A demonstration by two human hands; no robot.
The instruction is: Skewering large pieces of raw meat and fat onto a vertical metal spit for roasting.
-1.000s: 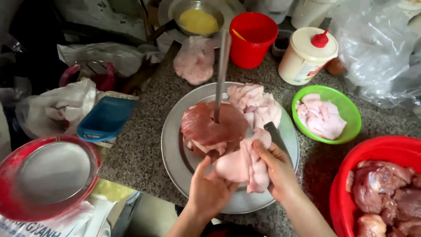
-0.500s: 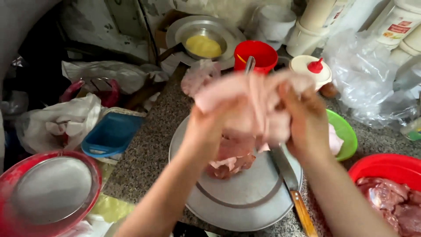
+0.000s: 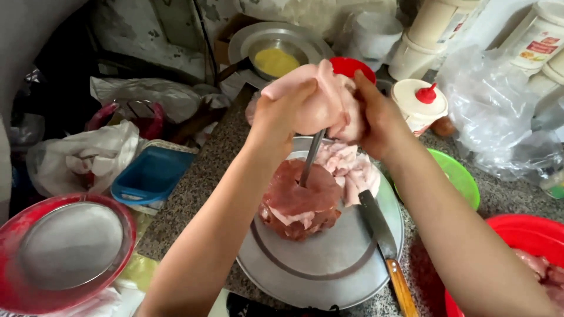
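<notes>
- far left there's a red basin [image 3: 17, 235] with a round metal lid [image 3: 67, 243] sitting in it; behind it a white plastic bag [image 3: 82, 155], and just right of that a blue tray [image 3: 150, 173], all on the speckled tabletop [image 3: 200, 182]
- left hand [image 3: 282, 111] is closed around the left side of a pale slab of raw meat [image 3: 320, 97], fingers curled over the top of it
- the meat is held up at the top of a metal skewer [image 3: 310, 158]; the skewer stands upright out of a stack of darker meat slices [image 3: 299, 202] on a big round metal tray [image 3: 329, 264]; more pale pieces [image 3: 352, 170] lie just behind the stack on the same tray
- right hand [image 3: 379, 120] grips the same slab from the right, so both hands are clamped on it, close together
- a knife [image 3: 382, 240] with a wooden handle lies on the tray's right side
- behind the hands: a metal pan of yellow stuff [image 3: 276, 58], a red cup [image 3: 352, 66] mostly hidden
- further right a white squeeze bottle with a red cap [image 3: 420, 105], a green bowl [image 3: 461, 176], and a red tub of meat [image 3: 517, 240] at the edge
</notes>
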